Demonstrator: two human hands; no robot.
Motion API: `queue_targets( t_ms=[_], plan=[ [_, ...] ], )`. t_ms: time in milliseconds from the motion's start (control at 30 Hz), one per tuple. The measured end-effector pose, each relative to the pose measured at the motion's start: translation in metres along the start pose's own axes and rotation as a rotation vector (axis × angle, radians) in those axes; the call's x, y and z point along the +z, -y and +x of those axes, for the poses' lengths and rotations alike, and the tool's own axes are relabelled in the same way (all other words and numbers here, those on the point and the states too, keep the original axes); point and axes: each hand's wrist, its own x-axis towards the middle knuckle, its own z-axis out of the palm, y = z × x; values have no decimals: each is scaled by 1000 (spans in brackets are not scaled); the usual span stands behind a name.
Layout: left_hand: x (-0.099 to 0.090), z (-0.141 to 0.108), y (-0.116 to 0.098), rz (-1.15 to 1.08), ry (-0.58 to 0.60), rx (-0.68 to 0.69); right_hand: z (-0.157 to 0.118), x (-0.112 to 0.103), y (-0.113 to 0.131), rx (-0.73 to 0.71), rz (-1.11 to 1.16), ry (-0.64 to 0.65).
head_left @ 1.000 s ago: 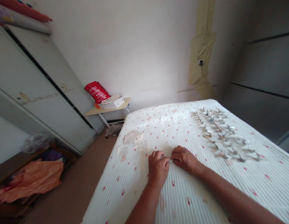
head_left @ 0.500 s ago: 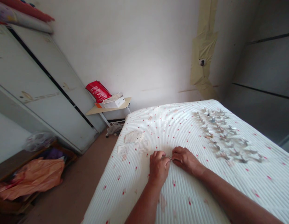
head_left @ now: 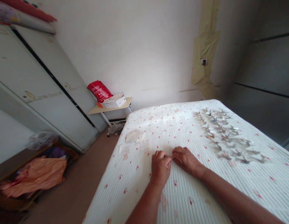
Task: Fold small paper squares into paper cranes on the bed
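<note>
- Since the earlier frame, my view has drifted a touch and the room has slid right in frame, while my left hand [head_left: 160, 166] and right hand [head_left: 186, 160] stay together, low centre.
- Fingers on both hands are pinched narrow on a tiny thin strip [head_left: 171, 158], paper or foil, can't tell which, right at the ribbed mattress cover [head_left: 205, 189].
- It's so small that a loose pinch could drop it into the ribs.
- A wide swing of my right forearm [head_left: 230, 196] could scatter the folded pieces [head_left: 225, 137] at right.
</note>
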Motion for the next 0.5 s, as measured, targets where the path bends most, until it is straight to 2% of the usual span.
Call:
queue_targets(
  t_ms=[200, 367, 500],
  plan=[
    [0, 2, -1, -7, 76, -62, 3, -1, 3, 62, 12, 34],
    [1, 3, -2, -18, 87, -125, 8, -7, 10, 203, 23, 83],
    [2, 3, -3, -3, 81, -152, 13, -12, 12, 251, 17, 154]
  ],
)
